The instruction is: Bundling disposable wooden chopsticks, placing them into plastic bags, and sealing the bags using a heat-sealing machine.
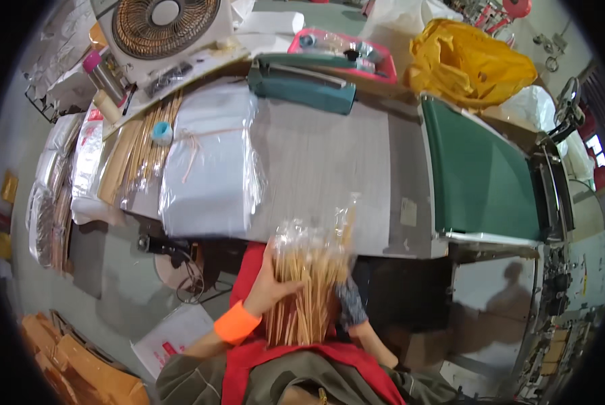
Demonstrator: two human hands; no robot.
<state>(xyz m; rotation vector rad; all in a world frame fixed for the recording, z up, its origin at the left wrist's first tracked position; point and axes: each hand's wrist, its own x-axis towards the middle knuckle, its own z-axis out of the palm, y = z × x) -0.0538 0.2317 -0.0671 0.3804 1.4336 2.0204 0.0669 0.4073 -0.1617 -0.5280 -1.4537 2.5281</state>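
Close to my body, at the near table edge, stands a thick bundle of thin wooden sticks [304,290], their upper ends covered in shiny clear plastic. My left hand [271,287], with an orange band at the wrist, clasps the bundle's left side, thumb across the front. On the opposite side, my right hand [349,302] in a dark patterned glove grips the bundle; its fingers are mostly hidden and slightly blurred. A few wrapped sticks [347,223] at the right stick up above the others.
The grey table [322,162] holds a stack of clear plastic bags [208,155] at left, beside more sticks [150,152] and a blue tape roll [161,132]. A teal metal box [302,91] lies at the back. The green conveyor [481,172] borders the right.
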